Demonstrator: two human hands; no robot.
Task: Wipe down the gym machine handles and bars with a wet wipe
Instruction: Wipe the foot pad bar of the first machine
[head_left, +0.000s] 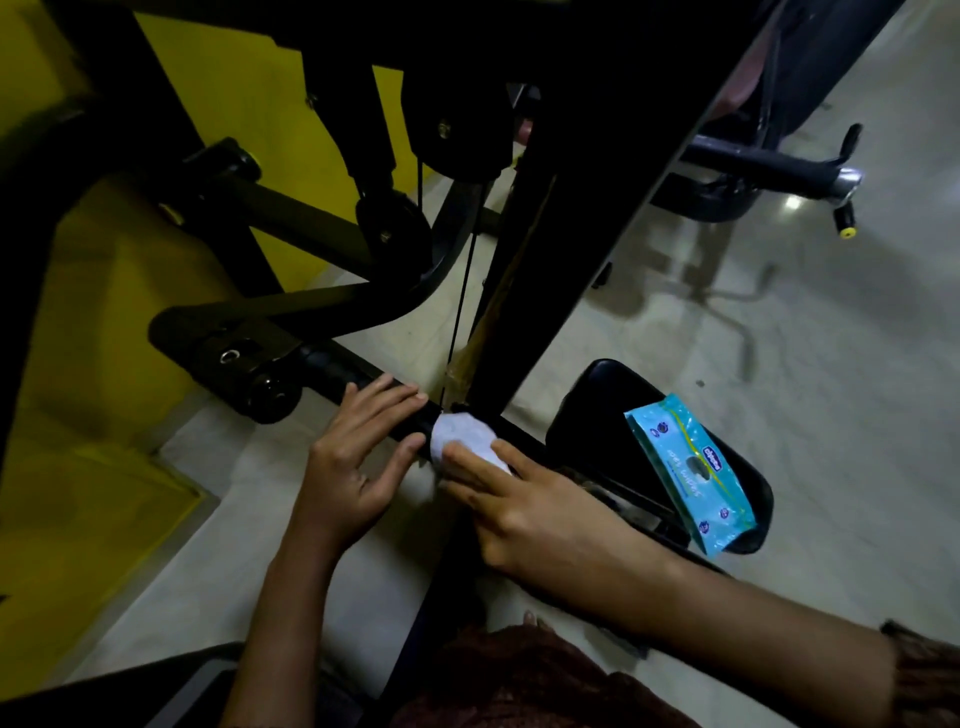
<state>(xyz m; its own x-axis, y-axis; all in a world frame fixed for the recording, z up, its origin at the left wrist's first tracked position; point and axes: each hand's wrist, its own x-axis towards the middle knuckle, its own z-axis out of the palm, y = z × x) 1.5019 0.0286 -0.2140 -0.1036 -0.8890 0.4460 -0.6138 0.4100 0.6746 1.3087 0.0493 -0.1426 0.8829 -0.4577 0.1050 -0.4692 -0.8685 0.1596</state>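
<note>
A black horizontal bar (332, 366) of the gym machine runs low across the middle of the view. A white wet wipe (462, 434) is wrapped over the bar. My right hand (524, 506) presses the wipe against the bar, thumb and fingers curled round it. My left hand (358, 452) rests on the bar just left of the wipe, fingers straight on top and thumb underneath. The bar's stretch under both hands is hidden.
A light blue wet wipe pack (691, 470) lies on a black padded seat (582, 415) at right. The black machine frame (587, 171) rises diagonally with a thin cable (460, 306). Yellow wall panels (104, 291) stand at left. A chrome-ended handle (789, 169) sits at upper right over pale floor.
</note>
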